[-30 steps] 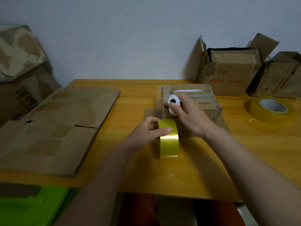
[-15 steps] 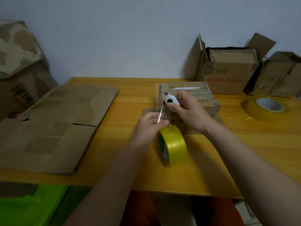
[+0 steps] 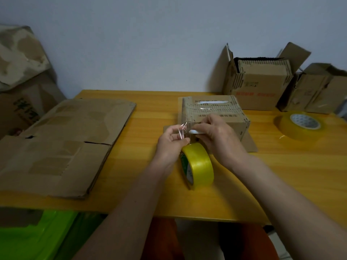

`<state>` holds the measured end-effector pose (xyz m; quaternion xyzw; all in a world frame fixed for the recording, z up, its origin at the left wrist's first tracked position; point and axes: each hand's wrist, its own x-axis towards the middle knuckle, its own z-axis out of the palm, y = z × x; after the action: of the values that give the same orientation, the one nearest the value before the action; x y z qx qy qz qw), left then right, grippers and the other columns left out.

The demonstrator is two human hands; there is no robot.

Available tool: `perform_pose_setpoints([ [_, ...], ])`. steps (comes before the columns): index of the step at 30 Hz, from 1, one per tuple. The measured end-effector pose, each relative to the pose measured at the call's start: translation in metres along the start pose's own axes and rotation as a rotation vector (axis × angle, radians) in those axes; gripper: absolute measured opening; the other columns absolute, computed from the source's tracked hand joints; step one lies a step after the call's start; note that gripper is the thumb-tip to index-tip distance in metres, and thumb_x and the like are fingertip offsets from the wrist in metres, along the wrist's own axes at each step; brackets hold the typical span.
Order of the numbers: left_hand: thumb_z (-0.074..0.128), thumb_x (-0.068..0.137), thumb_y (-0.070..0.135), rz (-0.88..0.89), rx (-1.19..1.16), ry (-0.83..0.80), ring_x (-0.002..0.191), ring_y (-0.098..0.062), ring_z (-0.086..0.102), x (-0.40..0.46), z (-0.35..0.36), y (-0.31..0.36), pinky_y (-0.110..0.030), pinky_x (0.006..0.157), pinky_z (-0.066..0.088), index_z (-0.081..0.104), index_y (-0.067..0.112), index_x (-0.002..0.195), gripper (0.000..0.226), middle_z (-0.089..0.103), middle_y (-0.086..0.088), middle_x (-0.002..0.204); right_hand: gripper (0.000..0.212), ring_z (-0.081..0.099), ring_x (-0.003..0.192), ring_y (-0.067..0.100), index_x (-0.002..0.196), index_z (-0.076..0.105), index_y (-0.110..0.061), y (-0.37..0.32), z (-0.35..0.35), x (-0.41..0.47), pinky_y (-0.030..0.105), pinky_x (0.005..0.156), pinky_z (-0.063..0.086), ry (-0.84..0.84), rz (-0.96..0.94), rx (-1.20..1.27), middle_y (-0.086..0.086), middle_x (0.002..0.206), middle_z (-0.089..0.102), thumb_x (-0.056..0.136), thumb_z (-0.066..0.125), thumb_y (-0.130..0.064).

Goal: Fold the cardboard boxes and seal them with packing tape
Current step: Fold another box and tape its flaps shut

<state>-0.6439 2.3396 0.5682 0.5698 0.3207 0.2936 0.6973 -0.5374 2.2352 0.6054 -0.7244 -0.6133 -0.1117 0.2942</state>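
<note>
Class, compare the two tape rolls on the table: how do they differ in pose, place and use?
The yellow tape roll stands on edge near the hands, a clear strip pulled from it. The far tape roll lies flat at the table's right, untouched, and looks wider and paler. Both are yellowish packing tape on the wooden table.

Take the small box (image 3: 214, 114) on the table (image 3: 281, 184) as your mark. It sits on a flat sheet of cardboard (image 3: 250, 144). Just in front of it your left hand (image 3: 171, 140) and right hand (image 3: 216, 134) meet, a strip of tape (image 3: 181, 131) between them. In front of the box, below your hands, a tape roll (image 3: 198, 165) stands on edge. Well to the left of the box lies a flattened carton (image 3: 62, 145). To its right lies a second roll (image 3: 300, 125), flat. Behind the box to the right stand two open boxes (image 3: 261, 85), side by side.
</note>
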Motion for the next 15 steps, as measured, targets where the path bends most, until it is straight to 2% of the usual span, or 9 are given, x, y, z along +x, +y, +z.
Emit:
perform_pose_setpoints([
  [3,0.065,0.084,-0.007,0.006,0.000,-0.011,0.089,-0.026,0.060,-0.002,0.000,0.001,-0.044,0.086,0.052,0.062,0.018,0.107,0.034,0.061,-0.014,0.091,0.024,0.053,0.086,0.026,0.111,0.069,-0.010,-0.002,0.003,0.000,0.038,0.063,0.048,-0.033,-0.022,-0.068,0.010,0.094,0.052,0.088,0.066,-0.013],
  [7,0.064,0.085,-0.007,0.005,-0.005,-0.021,0.095,-0.029,0.067,-0.002,-0.002,0.002,-0.040,0.080,0.055,0.063,0.020,0.106,0.034,0.069,-0.017,0.105,0.023,0.053,0.086,0.026,0.109,0.069,-0.009,0.014,0.000,-0.009,0.030,0.060,0.036,0.016,0.099,-0.173,0.008,0.096,0.052,0.086,0.066,-0.010],
  [9,0.063,0.085,-0.007,0.006,-0.017,-0.037,0.094,-0.029,0.068,-0.001,-0.003,0.001,-0.038,0.076,0.056,0.063,0.020,0.104,0.033,0.070,-0.018,0.104,0.017,0.054,0.082,0.023,0.102,0.070,-0.012,0.027,0.000,-0.018,0.027,0.059,0.033,0.017,0.208,-0.139,0.003,0.091,0.054,0.085,0.068,-0.014],
  [11,0.063,0.085,-0.008,0.008,-0.027,-0.049,0.089,-0.026,0.069,0.000,-0.003,0.001,-0.035,0.070,0.056,0.063,0.020,0.103,0.033,0.071,-0.016,0.099,0.012,0.056,0.080,0.020,0.093,0.064,-0.018,0.039,0.005,-0.031,0.028,0.059,0.035,-0.066,0.361,-0.038,-0.004,0.086,0.055,0.083,0.071,-0.019],
  [12,0.063,0.085,-0.008,0.010,-0.031,-0.051,0.087,-0.025,0.070,0.001,-0.003,0.000,-0.033,0.069,0.055,0.063,0.021,0.102,0.033,0.072,-0.015,0.096,0.016,0.057,0.082,0.020,0.091,0.059,-0.022,0.044,0.010,-0.037,0.029,0.061,0.037,-0.126,0.437,0.009,-0.005,0.087,0.057,0.082,0.072,-0.019],
  [15,0.064,0.085,-0.007,0.021,-0.024,-0.051,0.083,-0.023,0.069,0.002,-0.003,-0.001,-0.034,0.069,0.056,0.063,0.020,0.102,0.033,0.072,-0.011,0.089,0.021,0.055,0.084,0.022,0.093,0.051,-0.022,0.055,0.019,-0.049,0.034,0.065,0.043,-0.292,0.583,0.039,0.001,0.095,0.063,0.083,0.070,-0.020],
])
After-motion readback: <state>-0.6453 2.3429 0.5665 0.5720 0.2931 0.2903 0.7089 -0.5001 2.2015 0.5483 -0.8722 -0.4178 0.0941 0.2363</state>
